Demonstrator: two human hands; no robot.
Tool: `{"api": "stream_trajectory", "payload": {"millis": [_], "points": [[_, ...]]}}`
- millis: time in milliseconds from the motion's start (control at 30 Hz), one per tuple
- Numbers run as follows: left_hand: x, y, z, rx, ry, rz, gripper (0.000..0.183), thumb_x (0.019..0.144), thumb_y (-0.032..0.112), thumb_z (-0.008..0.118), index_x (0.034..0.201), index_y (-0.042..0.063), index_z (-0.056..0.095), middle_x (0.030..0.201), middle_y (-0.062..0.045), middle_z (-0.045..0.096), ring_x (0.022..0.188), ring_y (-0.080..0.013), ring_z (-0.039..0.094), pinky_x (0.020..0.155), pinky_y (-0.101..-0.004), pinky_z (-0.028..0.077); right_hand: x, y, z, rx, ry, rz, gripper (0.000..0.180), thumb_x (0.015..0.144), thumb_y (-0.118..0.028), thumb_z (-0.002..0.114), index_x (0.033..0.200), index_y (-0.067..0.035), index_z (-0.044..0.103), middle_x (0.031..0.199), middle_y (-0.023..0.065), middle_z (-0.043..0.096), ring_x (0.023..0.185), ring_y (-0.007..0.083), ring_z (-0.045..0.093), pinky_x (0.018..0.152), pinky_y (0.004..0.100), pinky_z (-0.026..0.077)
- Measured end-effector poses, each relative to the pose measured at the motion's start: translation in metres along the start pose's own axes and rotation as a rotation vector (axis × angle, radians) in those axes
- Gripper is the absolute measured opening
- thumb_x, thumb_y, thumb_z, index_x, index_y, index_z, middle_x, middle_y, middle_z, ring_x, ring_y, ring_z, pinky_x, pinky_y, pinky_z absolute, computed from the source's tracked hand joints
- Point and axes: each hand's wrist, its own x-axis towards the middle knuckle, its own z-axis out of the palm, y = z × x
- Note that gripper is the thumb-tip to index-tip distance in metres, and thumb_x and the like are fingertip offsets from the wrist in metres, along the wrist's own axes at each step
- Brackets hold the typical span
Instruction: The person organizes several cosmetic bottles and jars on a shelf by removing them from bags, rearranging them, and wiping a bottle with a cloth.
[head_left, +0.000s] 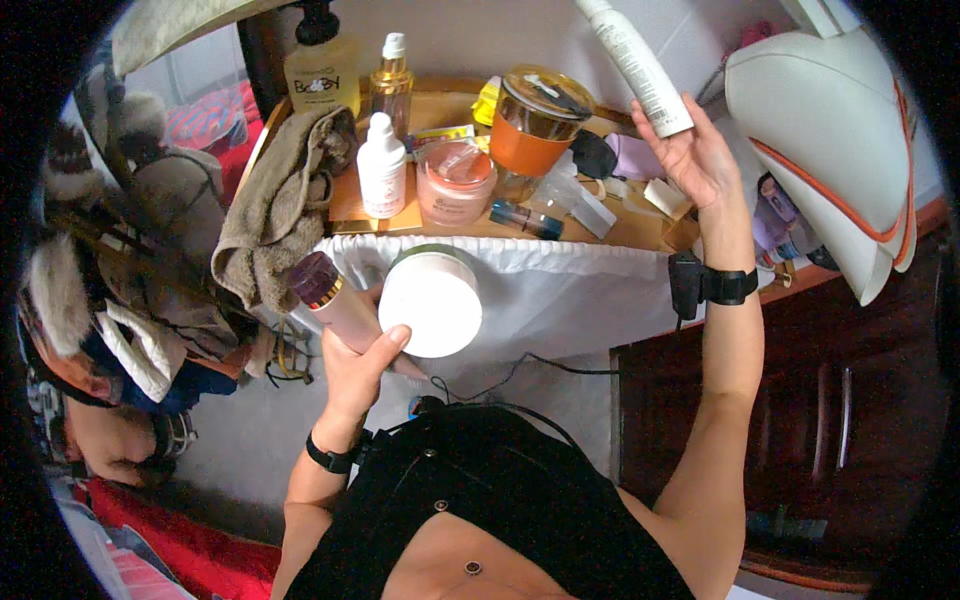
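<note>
My left hand (360, 375) grips two containers together in front of my chest. One is a pale pink bottle (351, 322) with a dark purple cap, tilted to the left. The other is a round jar (430, 304) whose white face is turned up towards me; my thumb presses on its edge. Up at the right, my right hand (694, 161) holds a slim white bottle (637, 71) near its lower end. That bottle leans to the left, and small print runs along its side. Its far end reaches the picture's top rim.
On the wooden table (450, 231) stand a white pump bottle (382, 169), a pink jar (456, 187), a gold-necked bottle (391, 90) and a lidded cup with an orange sleeve (531, 139). A brown towel (277, 202) hangs at the left. A white hat (817, 127) is at the right.
</note>
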Motion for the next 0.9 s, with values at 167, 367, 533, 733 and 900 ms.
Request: {"api": "stream_trajectory", "payload": {"millis": [167, 367, 533, 733, 900], "points": [[0.008, -0.006, 0.006, 0.123, -0.048, 0.076, 0.052, 0.075, 0.017, 0.068, 0.113, -0.013, 0.049, 0.097, -0.015, 0.061, 0.084, -0.0188, 0.062, 0.070, -0.0288, 0.051, -0.026, -0.001, -0.015, 0.104, -0.117, 0.012, 0.049, 0.096, -0.026, 0.044, 0.129, 0.007, 0.031, 0.125, 0.0279, 0.044, 0.112, 0.0379, 0.050, 0.091, 0.0437, 0.050], [0.010, -0.014, 0.012, 0.083, -0.040, 0.086, 0.049, 0.075, 0.018, 0.068, 0.111, -0.012, 0.051, 0.097, -0.014, 0.062, 0.085, -0.0172, 0.060, 0.075, -0.0287, 0.049, -0.070, 0.015, -0.005, -0.055, -0.075, -0.070, 0.063, 0.089, -0.023, 0.054, 0.134, 0.008, 0.023, 0.129, 0.0251, 0.040, 0.106, 0.0340, 0.055, 0.092, 0.0433, 0.047], [0.011, -0.014, 0.020, 0.038, -0.072, 0.054, 0.051, 0.075, 0.018, 0.068, 0.112, -0.012, 0.051, 0.097, -0.014, 0.062, 0.086, -0.0174, 0.060, 0.074, -0.0283, 0.049, -0.086, 0.018, -0.011, -0.795, 0.158, -0.105, 0.048, 0.079, -0.015, 0.068, 0.119, 0.003, 0.048, 0.103, 0.0104, 0.061, 0.097, 0.0182, 0.058, 0.090, 0.0305, 0.044], [0.012, -0.019, 0.019, 0.015, -0.080, 0.009, 0.057, 0.075, 0.019, 0.069, 0.116, -0.014, 0.046, 0.100, -0.015, 0.060, 0.088, -0.0188, 0.060, 0.076, -0.0292, 0.049, -0.085, 0.040, -0.013, -1.164, 0.429, -0.050, 0.050, 0.075, -0.005, 0.072, 0.116, 0.003, 0.046, 0.103, 0.0100, 0.062, 0.092, 0.0171, 0.061, 0.082, 0.0297, 0.049], [0.013, -0.024, 0.013, 0.037, -0.064, 0.014, 0.057, 0.074, 0.018, 0.069, 0.115, -0.013, 0.046, 0.101, -0.015, 0.060, 0.090, -0.0189, 0.060, 0.078, -0.0300, 0.049, -0.083, 0.066, -0.034, -1.290, 0.507, -0.166, 0.056, 0.071, -0.007, 0.075, 0.118, 0.002, 0.045, 0.105, 0.0120, 0.062, 0.095, 0.0194, 0.061, 0.082, 0.0310, 0.049]]}}
